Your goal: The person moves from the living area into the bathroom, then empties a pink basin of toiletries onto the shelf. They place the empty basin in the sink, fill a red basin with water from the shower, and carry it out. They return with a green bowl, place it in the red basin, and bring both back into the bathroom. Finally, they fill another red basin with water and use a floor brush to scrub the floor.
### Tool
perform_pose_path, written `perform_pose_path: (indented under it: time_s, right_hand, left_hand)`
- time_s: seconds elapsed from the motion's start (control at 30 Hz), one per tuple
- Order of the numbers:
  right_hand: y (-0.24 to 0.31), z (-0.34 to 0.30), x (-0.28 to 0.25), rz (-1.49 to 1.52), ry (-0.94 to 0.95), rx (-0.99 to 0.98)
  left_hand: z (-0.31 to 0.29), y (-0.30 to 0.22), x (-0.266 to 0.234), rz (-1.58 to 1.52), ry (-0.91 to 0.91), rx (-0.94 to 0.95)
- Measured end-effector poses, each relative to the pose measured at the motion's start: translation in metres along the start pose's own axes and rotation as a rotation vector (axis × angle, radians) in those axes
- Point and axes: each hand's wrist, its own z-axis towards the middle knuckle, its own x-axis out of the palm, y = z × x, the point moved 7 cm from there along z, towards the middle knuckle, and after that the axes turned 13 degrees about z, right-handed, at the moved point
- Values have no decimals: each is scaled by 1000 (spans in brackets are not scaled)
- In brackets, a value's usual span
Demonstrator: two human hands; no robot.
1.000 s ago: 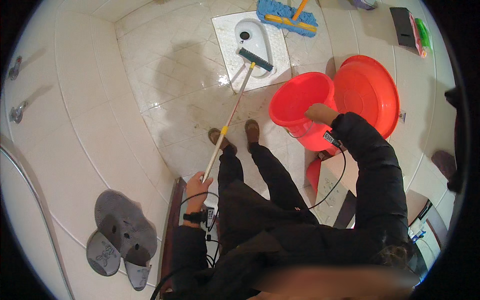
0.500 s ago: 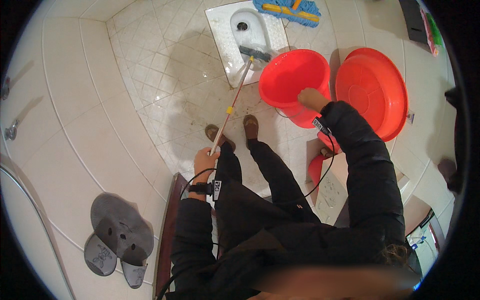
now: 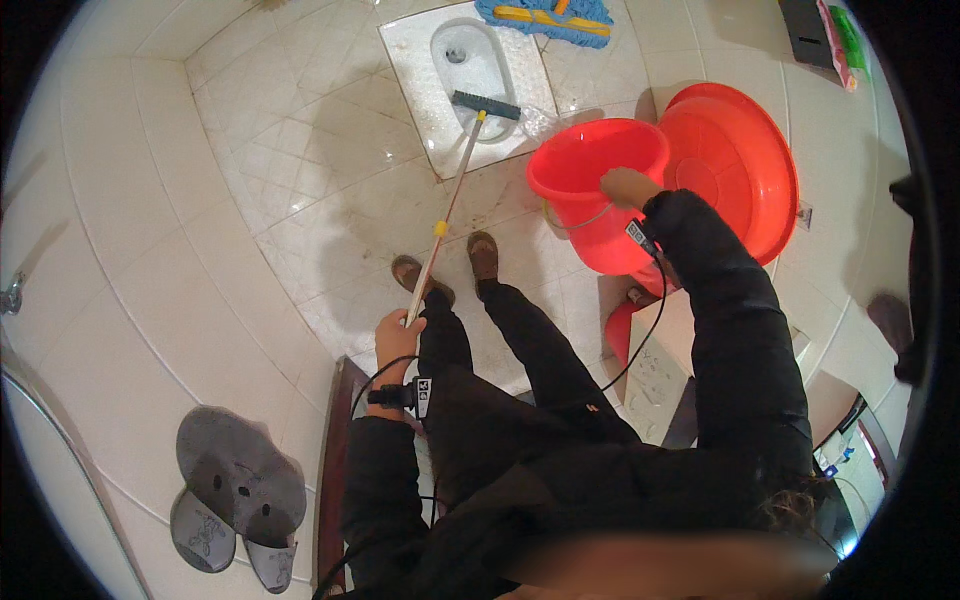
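Observation:
My left hand (image 3: 397, 340) is closed around the pale pole of a long-handled scrub brush (image 3: 459, 185). Its dark bristled head (image 3: 486, 105) rests across the front part of a white squat toilet (image 3: 408, 62). At the right, my right hand (image 3: 628, 188) is closed on the near rim of a red bucket (image 3: 575, 210), with some fingers hidden by the rim. A thin wire handle (image 3: 590, 218) hangs on the bucket's near side. The bucket tilts slightly, its mouth toward the toilet.
A large red basin (image 3: 745, 170) stands tilted behind the bucket. A blue mop head (image 3: 560, 22) lies beyond the toilet. Grey slippers (image 3: 235, 470) hang on the left wall. Near my right arm is a pale box (image 3: 655, 390). The tiled floor (image 3: 350, 190) looks wet.
The bucket has tipped back more upright and away from the toilet, still in my right hand. Splashing water around the brush head has died down. The whole view has shifted slightly.

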Motion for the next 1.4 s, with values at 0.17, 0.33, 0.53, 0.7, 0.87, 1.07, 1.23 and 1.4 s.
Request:
perform_pose_path:
  time_s: [0.17,0.33,0.53,0.7,0.87,1.07,1.23,1.4]
  right_hand:
    - [-19,14,-15,82,-33,25]
    - [-31,25,-15,99,38,82]
    - [-2,44,-14,45,-47,-87]
    - [33,73,-43,-17,-180,-148]
    - [57,108,-77,-66,-109,-101]
    - [80,115,-104,-77,-167,-240]
    - [98,114,-133,-119,-167,-259]
    - [100,103,-147,-155,-122,-272]
  left_hand:
    - [-1,1,5,-47,18,-20]
    - [-8,-7,4,-121,30,1]
    - [-26,-17,-14,-242,12,-14]
    - [-43,-13,-39,-318,-2,-55]
    - [-47,9,-54,-373,-46,-106]
    - [-42,13,-61,-126,-190,-6]
    - [-49,7,-54,43,-144,-7]
    - [-45,1,-44,60,-96,-15]
